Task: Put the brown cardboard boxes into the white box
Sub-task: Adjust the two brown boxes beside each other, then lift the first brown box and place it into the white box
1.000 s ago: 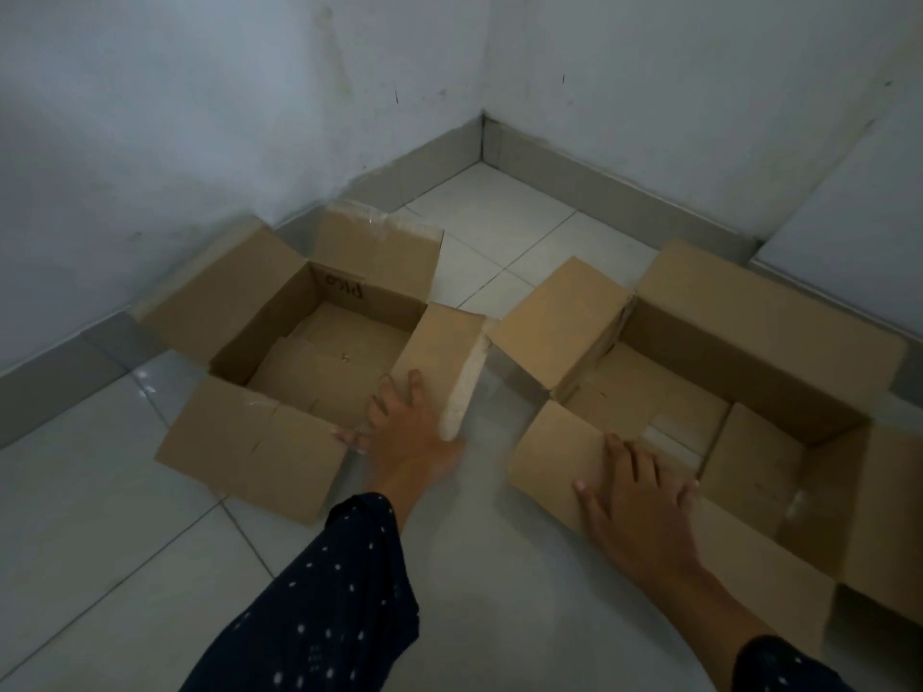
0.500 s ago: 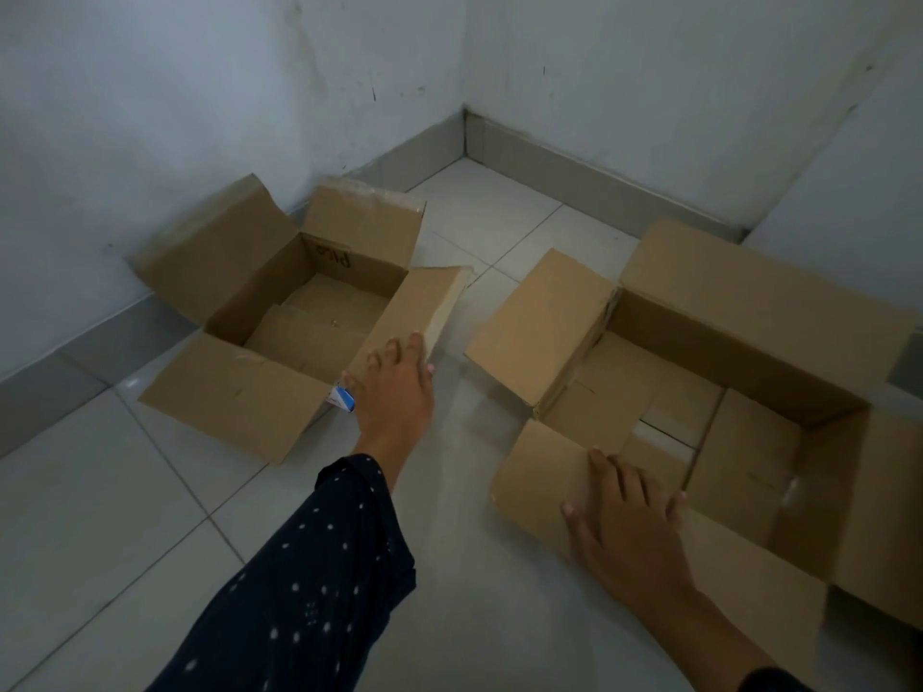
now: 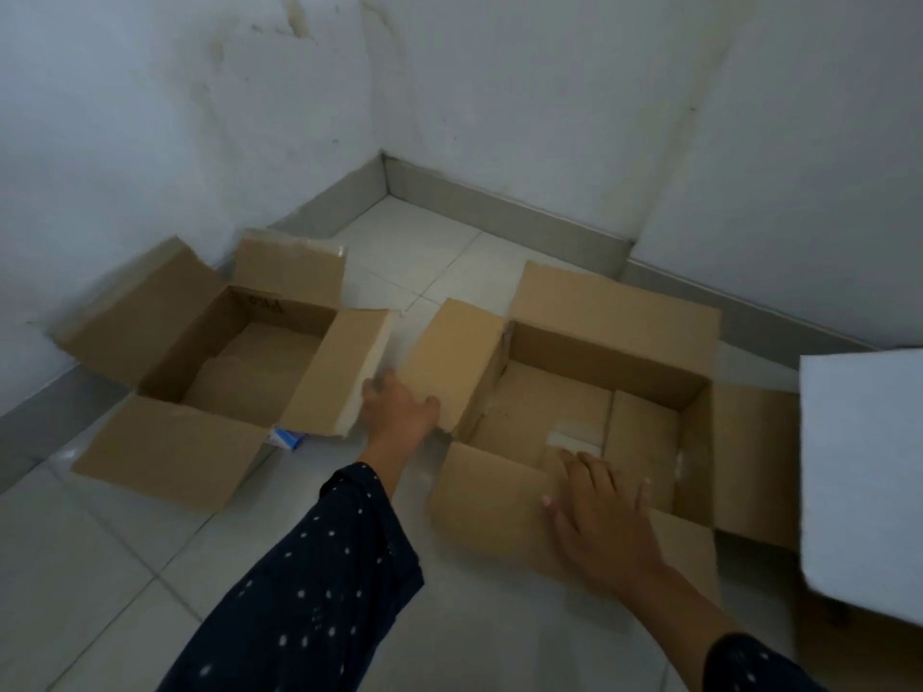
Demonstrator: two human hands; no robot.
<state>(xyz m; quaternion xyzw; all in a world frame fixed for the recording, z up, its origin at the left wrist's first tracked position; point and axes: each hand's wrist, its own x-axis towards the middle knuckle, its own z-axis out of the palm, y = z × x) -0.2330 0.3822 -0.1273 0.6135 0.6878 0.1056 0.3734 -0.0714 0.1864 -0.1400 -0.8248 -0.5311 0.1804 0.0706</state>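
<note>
The right hand (image 3: 599, 521) is lying flat, fingers straight, on the right box (image 3: 609, 312); the left hand (image 3: 399, 412), grip unclear, is sitting between it and the left box (image 3: 165, 312).

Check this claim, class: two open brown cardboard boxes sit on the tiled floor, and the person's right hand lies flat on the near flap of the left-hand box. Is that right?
Not quite. The head view shows the right hand flat on the near flap of the right-hand box, not the left-hand box. Both boxes do sit open on the tiled floor.
</note>
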